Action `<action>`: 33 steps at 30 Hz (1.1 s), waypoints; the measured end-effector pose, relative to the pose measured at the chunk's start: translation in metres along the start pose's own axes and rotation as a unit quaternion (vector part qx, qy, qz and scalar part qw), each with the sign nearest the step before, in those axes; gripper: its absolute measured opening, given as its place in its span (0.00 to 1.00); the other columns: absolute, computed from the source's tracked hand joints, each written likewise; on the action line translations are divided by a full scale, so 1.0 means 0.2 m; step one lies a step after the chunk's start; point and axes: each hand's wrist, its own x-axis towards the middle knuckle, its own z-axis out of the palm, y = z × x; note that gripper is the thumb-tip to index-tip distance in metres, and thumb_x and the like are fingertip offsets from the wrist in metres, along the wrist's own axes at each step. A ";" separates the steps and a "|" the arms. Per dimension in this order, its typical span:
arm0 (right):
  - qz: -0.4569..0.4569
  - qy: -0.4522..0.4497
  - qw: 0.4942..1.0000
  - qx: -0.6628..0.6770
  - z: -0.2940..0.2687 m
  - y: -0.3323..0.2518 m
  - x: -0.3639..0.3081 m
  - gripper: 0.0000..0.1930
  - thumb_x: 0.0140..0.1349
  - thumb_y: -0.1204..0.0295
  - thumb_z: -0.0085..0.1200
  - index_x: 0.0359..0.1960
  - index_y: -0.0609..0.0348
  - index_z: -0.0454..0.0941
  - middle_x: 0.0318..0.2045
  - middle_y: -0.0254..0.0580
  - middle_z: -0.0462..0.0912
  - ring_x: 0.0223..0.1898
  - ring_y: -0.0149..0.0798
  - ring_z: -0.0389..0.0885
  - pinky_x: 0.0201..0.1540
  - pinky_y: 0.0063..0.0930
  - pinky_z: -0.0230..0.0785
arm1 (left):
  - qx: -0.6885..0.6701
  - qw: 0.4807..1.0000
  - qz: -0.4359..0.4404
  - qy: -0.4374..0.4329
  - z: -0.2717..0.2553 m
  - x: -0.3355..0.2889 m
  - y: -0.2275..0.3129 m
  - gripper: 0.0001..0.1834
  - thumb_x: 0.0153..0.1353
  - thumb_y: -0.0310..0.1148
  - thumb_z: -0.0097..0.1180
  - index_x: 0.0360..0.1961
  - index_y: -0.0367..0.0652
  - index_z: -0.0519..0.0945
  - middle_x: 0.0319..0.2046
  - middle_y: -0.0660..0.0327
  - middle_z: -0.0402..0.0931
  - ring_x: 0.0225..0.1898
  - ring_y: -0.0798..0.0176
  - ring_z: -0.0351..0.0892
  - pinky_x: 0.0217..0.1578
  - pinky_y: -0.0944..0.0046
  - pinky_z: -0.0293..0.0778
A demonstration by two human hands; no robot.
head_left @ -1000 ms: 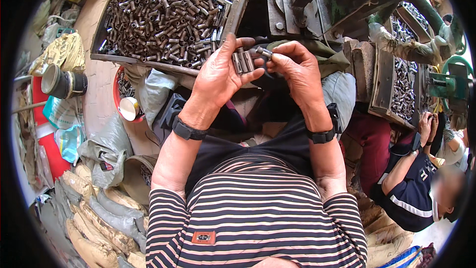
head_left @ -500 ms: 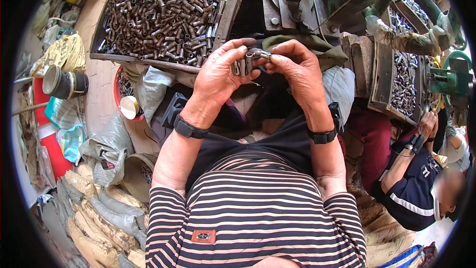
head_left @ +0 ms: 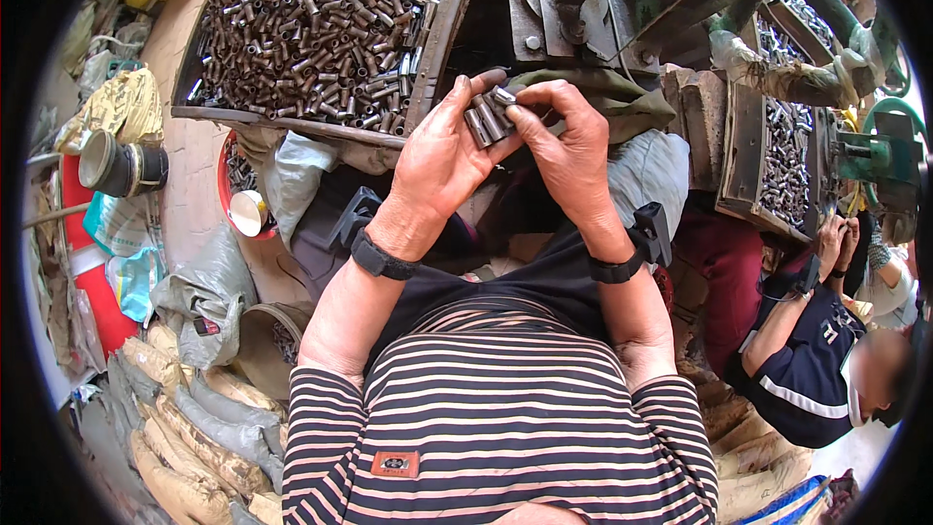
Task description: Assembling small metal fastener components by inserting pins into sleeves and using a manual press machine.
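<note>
Several short metal sleeves (head_left: 485,124) lie in my left hand (head_left: 437,148), which is turned palm up with its fingers curled around them. My right hand (head_left: 571,141) pinches one more metal sleeve (head_left: 502,97) between thumb and forefinger, right against the others. Both hands meet in front of my lap, just beyond my knees. Ahead and to the left, a wooden tray (head_left: 292,122) is heaped with the same kind of dark and shiny sleeves. The fingertips of my left hand are partly hidden behind the pieces.
Beyond my hands stands a machine with bolted steel plates (head_left: 530,10), an olive cloth (head_left: 607,92) below it. At right, a co-worker (head_left: 797,350) sits by another tray of sleeves (head_left: 785,165). A red tub (head_left: 227,196), a grey sack (head_left: 209,287) and filled bags (head_left: 194,437) lie left.
My right hand has moved slightly left and brought its sleeve in against those in my left hand. The left hand's sleeves have tilted.
</note>
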 end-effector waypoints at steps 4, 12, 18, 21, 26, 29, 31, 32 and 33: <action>-0.037 0.053 0.998 0.005 0.01 -0.03 0.00 0.10 0.49 0.72 0.65 0.31 0.61 0.78 0.28 0.41 0.77 0.31 0.40 0.75 0.35 0.31 0.68 | -0.064 0.997 0.020 -0.034 0.01 0.01 0.00 0.24 0.73 0.46 0.31 0.57 0.38 0.65 0.52 0.50 0.71 0.56 0.53 0.70 0.58 0.49 0.68; -0.009 -0.034 0.990 -0.134 0.08 -0.03 -0.04 0.15 0.51 0.61 0.64 0.27 0.61 0.79 0.23 0.42 0.74 0.29 0.43 0.74 0.32 0.35 0.66 | -0.018 0.993 0.117 0.011 0.09 0.01 -0.03 0.25 0.73 0.47 0.29 0.59 0.39 0.61 0.59 0.45 0.63 0.64 0.48 0.60 0.64 0.49 0.59; 0.068 0.001 0.997 0.033 0.08 0.01 -0.03 0.10 0.55 0.68 0.61 0.29 0.65 0.79 0.23 0.42 0.76 0.25 0.37 0.74 0.30 0.29 0.66 | -0.056 0.991 0.116 0.026 0.07 0.04 -0.04 0.23 0.72 0.48 0.32 0.58 0.41 0.61 0.56 0.46 0.65 0.62 0.48 0.62 0.63 0.47 0.59; 0.081 0.001 0.993 0.090 0.09 0.00 -0.02 0.08 0.56 0.71 0.59 0.30 0.65 0.79 0.23 0.40 0.75 0.26 0.31 0.73 0.31 0.25 0.66 | -0.071 0.990 0.105 0.058 0.01 0.02 -0.01 0.22 0.72 0.47 0.34 0.55 0.41 0.64 0.53 0.47 0.69 0.59 0.47 0.66 0.60 0.47 0.64; 0.120 -0.041 0.990 0.068 0.02 -0.06 0.00 0.08 0.61 0.72 0.54 0.30 0.66 0.80 0.22 0.33 0.77 0.28 0.24 0.73 0.32 0.22 0.66 | 0.089 0.989 0.103 0.052 -0.03 -0.03 -0.02 0.11 0.69 0.40 0.46 0.42 0.45 0.74 0.40 0.60 0.76 0.44 0.64 0.76 0.42 0.55 0.77; 0.139 -0.066 0.986 0.071 -0.04 -0.05 -0.03 0.08 0.64 0.72 0.51 0.29 0.63 0.77 0.22 0.23 0.71 0.25 0.18 0.62 0.26 0.16 0.54 | 0.115 0.990 0.071 0.036 0.01 0.00 -0.05 0.08 0.66 0.38 0.53 0.39 0.46 0.74 0.31 0.65 0.76 0.35 0.70 0.78 0.36 0.63 0.78; 0.186 -0.062 0.975 0.108 -0.05 -0.04 -0.04 0.09 0.66 0.70 0.49 0.30 0.61 0.76 0.21 0.22 0.67 0.24 0.18 0.59 0.26 0.17 0.52 | 0.117 0.990 0.057 0.051 0.02 0.00 -0.05 0.08 0.66 0.38 0.53 0.38 0.45 0.74 0.30 0.66 0.75 0.32 0.72 0.78 0.33 0.66 0.78; 0.201 -0.062 0.968 0.137 -0.04 -0.06 -0.04 0.10 0.67 0.68 0.49 0.30 0.61 0.76 0.20 0.23 0.67 0.23 0.19 0.60 0.26 0.17 0.52 | 0.135 0.987 0.067 0.060 0.02 -0.02 -0.04 0.08 0.66 0.37 0.53 0.38 0.45 0.74 0.30 0.66 0.75 0.30 0.72 0.78 0.31 0.68 0.79; 0.215 -0.055 0.962 0.162 -0.04 -0.08 -0.04 0.12 0.68 0.66 0.48 0.30 0.61 0.76 0.20 0.24 0.67 0.23 0.20 0.60 0.26 0.17 0.53 | 0.150 0.985 0.070 0.057 0.03 -0.03 -0.03 0.08 0.66 0.37 0.53 0.38 0.44 0.74 0.30 0.67 0.75 0.31 0.72 0.77 0.32 0.68 0.79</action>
